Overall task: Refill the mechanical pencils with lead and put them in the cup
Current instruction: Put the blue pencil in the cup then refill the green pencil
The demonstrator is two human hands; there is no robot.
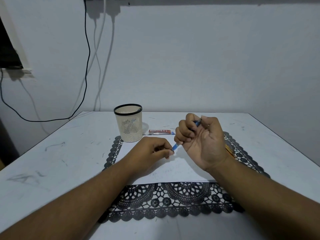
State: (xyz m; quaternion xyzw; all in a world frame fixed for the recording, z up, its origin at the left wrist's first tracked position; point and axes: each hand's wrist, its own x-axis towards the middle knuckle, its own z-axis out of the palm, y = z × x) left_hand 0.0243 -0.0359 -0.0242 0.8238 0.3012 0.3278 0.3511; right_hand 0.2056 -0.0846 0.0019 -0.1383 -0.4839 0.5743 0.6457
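My right hand grips a blue mechanical pencil above the white paper, its dark tip pointing up and away near my thumb. My left hand pinches the pencil's lower end with thumb and forefinger. A cream slotted cup with a black rim stands at the mat's far left corner, with a pencil inside it. A red lead case lies flat just right of the cup. An orange pencil shows partly behind my right wrist.
A black lace mat lies under the paper on the white table. Loose lead pieces lie beyond the red case. Cables hang down the wall at the left.
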